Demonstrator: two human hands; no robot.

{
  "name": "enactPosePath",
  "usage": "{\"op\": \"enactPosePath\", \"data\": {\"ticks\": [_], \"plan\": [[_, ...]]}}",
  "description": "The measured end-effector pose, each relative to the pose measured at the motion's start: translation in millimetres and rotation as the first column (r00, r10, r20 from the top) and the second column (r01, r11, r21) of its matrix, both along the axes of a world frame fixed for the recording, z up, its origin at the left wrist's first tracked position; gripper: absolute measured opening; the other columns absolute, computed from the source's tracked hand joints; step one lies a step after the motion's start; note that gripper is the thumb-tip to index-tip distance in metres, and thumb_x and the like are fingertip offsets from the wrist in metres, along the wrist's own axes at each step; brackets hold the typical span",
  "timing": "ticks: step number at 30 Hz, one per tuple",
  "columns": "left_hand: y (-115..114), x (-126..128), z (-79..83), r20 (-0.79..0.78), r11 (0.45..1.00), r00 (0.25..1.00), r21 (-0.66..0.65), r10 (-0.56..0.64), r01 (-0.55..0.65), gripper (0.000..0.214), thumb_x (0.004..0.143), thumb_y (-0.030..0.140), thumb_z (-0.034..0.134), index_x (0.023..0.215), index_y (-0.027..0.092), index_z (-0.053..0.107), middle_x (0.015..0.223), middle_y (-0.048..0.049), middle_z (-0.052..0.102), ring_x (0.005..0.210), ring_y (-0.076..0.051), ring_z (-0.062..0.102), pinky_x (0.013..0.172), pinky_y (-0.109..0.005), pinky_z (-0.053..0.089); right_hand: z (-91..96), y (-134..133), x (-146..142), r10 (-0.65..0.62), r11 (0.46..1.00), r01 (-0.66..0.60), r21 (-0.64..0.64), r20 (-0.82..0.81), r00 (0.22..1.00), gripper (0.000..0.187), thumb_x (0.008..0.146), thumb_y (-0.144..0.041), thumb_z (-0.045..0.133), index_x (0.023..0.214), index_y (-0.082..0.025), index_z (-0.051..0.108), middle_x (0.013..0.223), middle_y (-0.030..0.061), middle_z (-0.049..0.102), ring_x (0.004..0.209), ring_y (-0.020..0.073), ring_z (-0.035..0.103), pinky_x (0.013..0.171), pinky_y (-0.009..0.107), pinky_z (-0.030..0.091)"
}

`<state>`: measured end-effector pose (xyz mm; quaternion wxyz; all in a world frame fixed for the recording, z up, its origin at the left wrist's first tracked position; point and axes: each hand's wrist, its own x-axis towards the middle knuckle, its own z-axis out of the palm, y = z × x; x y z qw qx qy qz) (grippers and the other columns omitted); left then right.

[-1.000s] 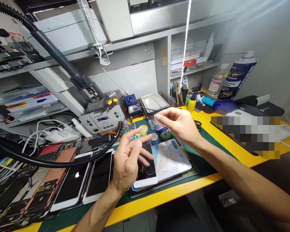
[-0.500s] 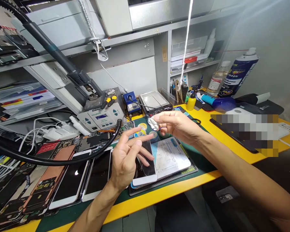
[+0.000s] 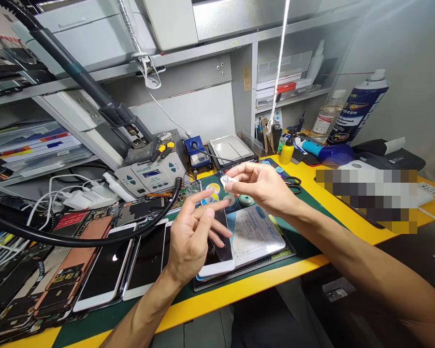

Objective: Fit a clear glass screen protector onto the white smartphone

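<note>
My right hand point(image 3: 261, 187) pinches a small crumpled white wad point(image 3: 225, 181), which looks like tissue, between thumb and fingertips above the back of the mat. Fingers spread and nothing in them, my left hand point(image 3: 193, 237) hovers over a white-edged phone with a dark screen point(image 3: 223, 267). It partly hides that phone, and I cannot tell whether the fingers touch the glass. Beside the phone lies a pale printed pad point(image 3: 255, 237). Small round tins or spools, among them a green one point(image 3: 246, 199), sit behind the two hands.
Two more white-framed phones point(image 3: 103, 275) and stacked phone parts point(image 3: 63, 270) lie to the left. A black hose point(image 3: 94, 241) crosses above them from the grey soldering station point(image 3: 155, 176). Black-handled scissors point(image 3: 293, 184), a yellow bottle point(image 3: 286, 152) and a spray can point(image 3: 358, 111) stand or lie rightward.
The white wad looks smaller and more tucked into my right fingertips, and the green round tin shows more clearly below that hand. My left hand has barely shifted.
</note>
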<state>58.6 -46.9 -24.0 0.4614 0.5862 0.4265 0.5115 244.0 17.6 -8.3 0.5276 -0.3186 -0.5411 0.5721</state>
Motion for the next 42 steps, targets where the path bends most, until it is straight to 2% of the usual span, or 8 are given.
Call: {"op": "enactPosePath", "data": {"ticks": [8,18,22,25,27,32,37,42], "plan": [[0.5,4.3,-1.3,0.024,1.0,1.0,-0.002,0.005,-0.005,0.039,0.097,0.034,0.058,0.131,0.016,0.049,0.116,-0.0166,0.076,0.06,-0.02,0.075,0.042,-0.027,0.057,-5.9,1.2,-6.3,-0.07,0.997,0.072,0.026,-0.066,0.995,0.049,0.062,-0.034,0.093,0.094,-0.017,0.06,0.069,-0.0031,0.069,0.06,0.0107,0.061,0.06,0.026,0.047],[2.0,10.1,-1.6,0.009,0.999,0.999,0.008,0.032,-0.032,0.042,0.097,0.034,0.058,0.133,0.015,0.047,0.122,-0.018,0.073,0.062,-0.021,0.075,0.043,-0.028,0.058,-15.0,0.2,-20.8,-0.178,0.979,0.188,0.081,-0.117,0.977,0.038,0.075,-0.032,0.083,0.097,-0.019,0.054,0.069,-0.006,0.065,0.059,0.0088,0.057,0.057,0.023,0.044],[2.4,7.5,-1.3,0.025,0.998,0.998,0.019,0.053,-0.054,0.04,0.098,0.034,0.057,0.132,0.015,0.048,0.118,-0.0178,0.075,0.059,-0.02,0.074,0.042,-0.028,0.057,-12.6,10.1,-8.4,-0.286,0.947,0.299,0.118,-0.119,0.951,0.035,0.076,-0.035,0.082,0.094,-0.017,0.057,0.073,-0.0023,0.069,0.061,0.0102,0.061,0.06,0.025,0.049],[2.9,4.4,1.2,0.057,0.997,0.996,0.013,0.069,-0.07,0.04,0.097,0.033,0.058,0.13,0.014,0.048,0.113,-0.018,0.076,0.055,-0.019,0.073,0.041,-0.027,0.055,-10.3,20.2,5.7,-0.386,0.914,0.396,0.084,-0.116,0.915,0.04,0.069,-0.038,0.086,0.089,-0.017,0.059,0.072,-0.0001,0.071,0.055,0.0111,0.061,0.057,0.027,0.049],[3.3,2.7,3.4,0.084,0.999,0.995,-0.001,0.055,-0.055,0.04,0.096,0.032,0.059,0.131,0.014,0.048,0.114,-0.0184,0.076,0.054,-0.019,0.073,0.04,-0.027,0.055,-9.0,22.3,10.0,-0.335,0.937,0.342,0.065,-0.103,0.937,0.042,0.066,-0.039,0.088,0.087,-0.018,0.059,0.068,-0.0007,0.07,0.052,0.0114,0.06,0.055,0.027,0.049],[3.9,0.3,5.1,0.112,0.999,0.993,0.0,0.042,-0.042,0.04,0.096,0.03,0.059,0.131,0.014,0.048,0.114,-0.0185,0.076,0.055,-0.02,0.073,0.042,-0.028,0.056,-3.9,13.4,5.9,-0.217,0.968,0.224,0.115,-0.068,0.974,0.033,0.072,-0.036,0.084,0.094,-0.015,0.07,0.063,-0.0023,0.066,0.052,0.0113,0.056,0.055,0.028,0.048],[3.9,-1.7,3.3,0.1,0.999,0.994,0.014,0.047,-0.048,0.04,0.097,0.031,0.058,0.132,0.015,0.048,0.114,-0.0179,0.076,0.055,-0.021,0.073,0.041,-0.029,0.056,1.3,9.9,8.2,-0.186,0.983,0.186,0.001,-0.08,0.979,0.032,0.069,-0.035,0.086,0.089,-0.011,0.077,0.071,0.0023,0.069,0.056,0.0123,0.057,0.057,0.03,0.05],[3.6,-2.9,4.6,0.086,0.998,0.994,0.014,0.066,-0.067,0.039,0.097,0.032,0.057,0.132,0.016,0.048,0.114,-0.0163,0.075,0.056,-0.02,0.073,0.043,-0.028,0.057,4.2,9.3,14.4,-0.055,0.998,0.051,-0.033,-0.125,0.991,0.032,0.067,-0.03,0.089,0.092,-0.015,0.078,0.072,0.001,0.071,0.059,0.0129,0.061,0.061,0.029,0.05]]}}
